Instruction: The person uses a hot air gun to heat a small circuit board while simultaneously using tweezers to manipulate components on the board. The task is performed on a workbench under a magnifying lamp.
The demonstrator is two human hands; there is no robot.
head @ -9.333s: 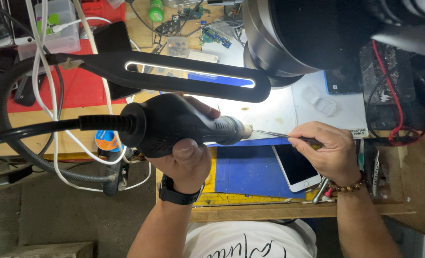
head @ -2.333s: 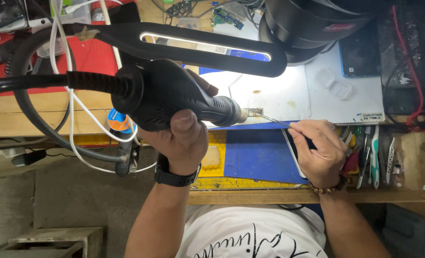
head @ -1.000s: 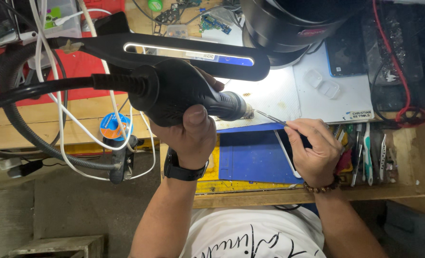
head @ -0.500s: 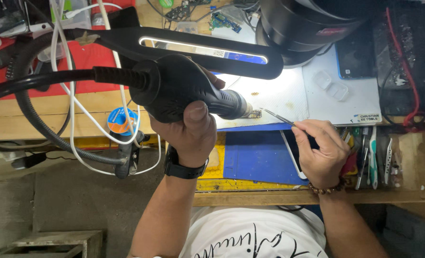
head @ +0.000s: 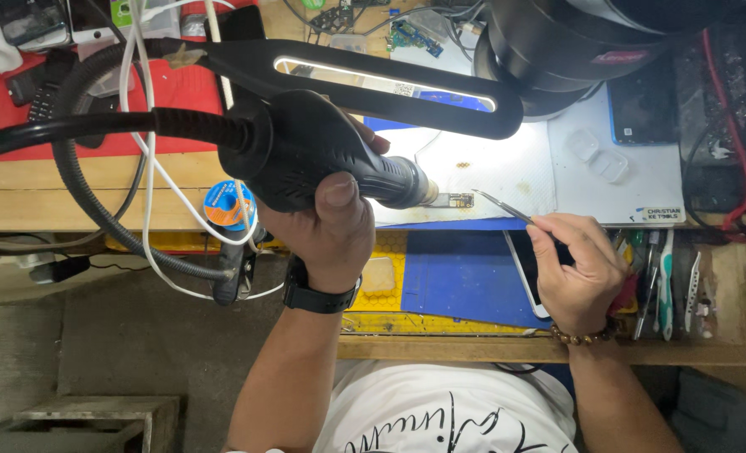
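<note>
Two hands work over a small circuit board (head: 455, 200) that lies on the lit white mat (head: 507, 168), just left of the mat's near edge where it meets the blue mat (head: 465, 273). Left hand (head: 332, 226): fingers wrapped fully around the black hot-air handpiece (head: 322, 155), thumb pressed along its near side; the metal nozzle points right and ends just beside the board's left end, contact not discernible. Right hand (head: 576, 273): fingertips pressed together, pinching the tweezers (head: 507, 208) near their rear end; the tips reach left and far, ending just right of the board, apart from the nozzle. Board position relative to fingers: between both hands, clear of every fingertip. Overhead, the slotted black lamp arm (head: 373, 84) spans the far side of the work zone, and a large dark cylindrical housing (head: 557, 42) stands at far right. A phone (head: 530, 268) lies under the right hand; hand tools (head: 662, 277) crowd the right edge. Open room remains on the blue mat, near the bench edge (head: 473, 348).
</note>
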